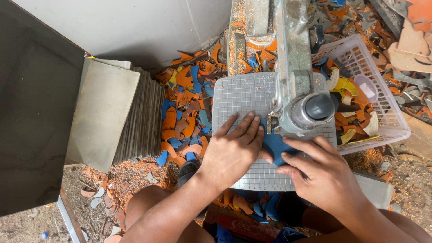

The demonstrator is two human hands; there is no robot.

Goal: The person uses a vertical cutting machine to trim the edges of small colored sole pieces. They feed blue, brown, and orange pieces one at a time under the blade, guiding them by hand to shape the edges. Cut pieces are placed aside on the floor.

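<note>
Pressing a blue sheet piece flat on the gridded saw table, the left hand lies open with fingers spread to steady it by the blade, while the right hand pinches its near edge. Just right, a white plastic basket holds orange, yellow and dark offcuts.

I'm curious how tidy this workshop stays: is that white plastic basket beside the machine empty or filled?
Filled. The white basket holds a heap of orange, yellow and dark cut scraps, covering its bottom.
</note>
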